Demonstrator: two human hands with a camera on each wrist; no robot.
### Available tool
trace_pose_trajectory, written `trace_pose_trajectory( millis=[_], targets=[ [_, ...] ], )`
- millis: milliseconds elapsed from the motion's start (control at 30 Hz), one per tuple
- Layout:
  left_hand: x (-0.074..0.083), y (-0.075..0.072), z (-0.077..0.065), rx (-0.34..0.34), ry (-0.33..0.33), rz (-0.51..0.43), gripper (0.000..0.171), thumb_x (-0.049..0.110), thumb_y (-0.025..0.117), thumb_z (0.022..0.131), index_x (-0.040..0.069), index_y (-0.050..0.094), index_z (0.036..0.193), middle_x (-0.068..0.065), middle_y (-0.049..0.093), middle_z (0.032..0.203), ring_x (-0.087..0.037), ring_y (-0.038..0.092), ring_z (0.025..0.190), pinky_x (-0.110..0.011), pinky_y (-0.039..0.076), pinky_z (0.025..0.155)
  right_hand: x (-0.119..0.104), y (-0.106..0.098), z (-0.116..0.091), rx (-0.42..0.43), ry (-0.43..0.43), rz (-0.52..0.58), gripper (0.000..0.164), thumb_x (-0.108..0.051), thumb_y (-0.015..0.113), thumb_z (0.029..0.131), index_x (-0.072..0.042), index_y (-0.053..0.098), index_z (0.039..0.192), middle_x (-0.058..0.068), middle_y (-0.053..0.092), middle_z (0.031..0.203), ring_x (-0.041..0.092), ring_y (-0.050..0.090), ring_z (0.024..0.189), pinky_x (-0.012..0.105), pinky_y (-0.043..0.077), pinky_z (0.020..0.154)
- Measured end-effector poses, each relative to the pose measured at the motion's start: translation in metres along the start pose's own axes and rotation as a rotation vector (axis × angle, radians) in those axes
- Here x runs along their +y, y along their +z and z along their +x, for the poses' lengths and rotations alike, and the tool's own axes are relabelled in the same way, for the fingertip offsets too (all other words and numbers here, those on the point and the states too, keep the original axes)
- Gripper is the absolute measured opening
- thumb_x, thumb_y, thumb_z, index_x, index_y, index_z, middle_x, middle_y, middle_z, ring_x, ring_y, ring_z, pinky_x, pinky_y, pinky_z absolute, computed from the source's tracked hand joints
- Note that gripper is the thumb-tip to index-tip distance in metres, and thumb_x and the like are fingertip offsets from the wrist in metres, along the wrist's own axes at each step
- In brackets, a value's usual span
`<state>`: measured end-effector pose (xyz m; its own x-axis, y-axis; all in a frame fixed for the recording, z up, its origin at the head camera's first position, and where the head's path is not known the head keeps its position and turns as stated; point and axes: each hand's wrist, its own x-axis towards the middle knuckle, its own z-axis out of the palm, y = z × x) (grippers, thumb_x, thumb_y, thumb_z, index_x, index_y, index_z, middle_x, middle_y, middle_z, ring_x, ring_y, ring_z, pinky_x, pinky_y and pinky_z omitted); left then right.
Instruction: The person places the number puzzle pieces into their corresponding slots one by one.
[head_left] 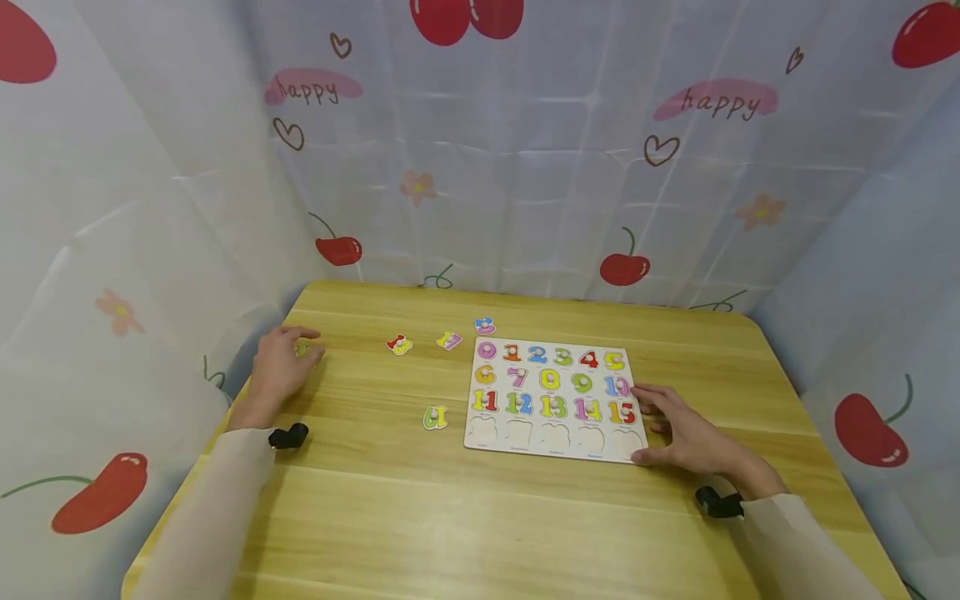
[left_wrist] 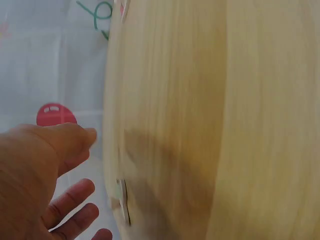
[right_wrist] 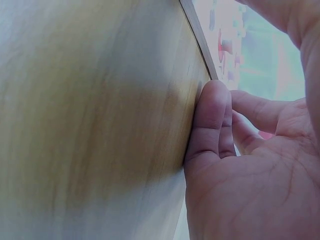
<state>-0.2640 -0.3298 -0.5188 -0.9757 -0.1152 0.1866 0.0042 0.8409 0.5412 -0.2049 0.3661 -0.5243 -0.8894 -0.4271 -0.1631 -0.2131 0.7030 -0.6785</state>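
A white number puzzle board (head_left: 498,454) lies on the table, with colourful knobbed number pieces in its upper rows and several bare recesses along its bottom row. My right hand (head_left: 693,437) rests at the board's right edge, thumb by the near corner and fingers higher up. In the right wrist view, the thumb (right_wrist: 212,107) meets the board's edge. Far to the left, my left hand (head_left: 279,371) hovers with thumb and fingers apart. A small green-yellow puzzle piece (head_left: 302,349) shows partly between them; the left wrist view has a thin piece (left_wrist: 123,200) edge-on near the fingertips.
Left of the board lie a red-and-yellow piece (head_left: 399,344), a yellow-and-purple piece (head_left: 449,340) and a green-and-yellow piece (head_left: 435,417). A blue-and-purple piece (head_left: 485,325) lies just behind the board. Cherry-print curtains (head_left: 510,225) enclose the wooden table (head_left: 450,525) at the back and sides.
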Motion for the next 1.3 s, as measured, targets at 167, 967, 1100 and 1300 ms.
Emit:
trace_pose_trajectory(
  millis=[167, 967, 1100, 1300],
  targets=[
    [-0.019, -0.005, 0.001, -0.056, -0.002, 0.051, 0.042, 0.013, 0.069, 0.111, -0.003, 0.074, 0.149, -0.042, 0.059, 0.153, -0.065, 0.054, 0.143, -0.081, 0.047, 0.117, 0.000, 0.001, 0.000, -0.002, -0.001, 0.004, 0.116, -0.037, 0.102, 0.092, 0.001, 0.036, 0.179, 0.030, 0.031, 0.179, 0.048, 0.057, 0.152, 0.045, 0.061, 0.122],
    [-0.019, -0.015, -0.008, -0.088, -0.002, 0.021, 0.031, 0.038, 0.081, 0.112, 0.008, 0.088, 0.117, -0.017, 0.088, 0.110, -0.037, 0.080, 0.101, -0.036, 0.055, 0.081, -0.001, 0.001, 0.000, -0.003, -0.010, 0.000, 0.115, -0.031, 0.103, 0.092, 0.002, 0.035, 0.178, 0.030, 0.032, 0.178, 0.047, 0.058, 0.152, 0.053, 0.060, 0.120],
    [-0.024, -0.021, -0.007, -0.134, 0.078, -0.006, 0.025, 0.028, 0.079, 0.114, 0.010, 0.087, 0.130, -0.019, 0.086, 0.127, -0.038, 0.081, 0.108, -0.036, 0.058, 0.084, -0.001, 0.002, -0.001, -0.002, -0.014, 0.007, 0.115, -0.030, 0.103, 0.092, 0.003, 0.034, 0.178, 0.031, 0.031, 0.179, 0.049, 0.057, 0.153, 0.056, 0.059, 0.121],
    [-0.032, -0.020, -0.006, -0.200, 0.140, 0.010, 0.018, 0.019, 0.086, 0.108, 0.017, 0.091, 0.126, -0.017, 0.085, 0.131, -0.030, 0.079, 0.107, -0.033, 0.056, 0.089, -0.002, 0.002, -0.001, -0.001, -0.008, 0.015, 0.115, -0.030, 0.103, 0.092, 0.004, 0.034, 0.178, 0.032, 0.030, 0.179, 0.050, 0.056, 0.153, 0.059, 0.056, 0.121]
  ],
)
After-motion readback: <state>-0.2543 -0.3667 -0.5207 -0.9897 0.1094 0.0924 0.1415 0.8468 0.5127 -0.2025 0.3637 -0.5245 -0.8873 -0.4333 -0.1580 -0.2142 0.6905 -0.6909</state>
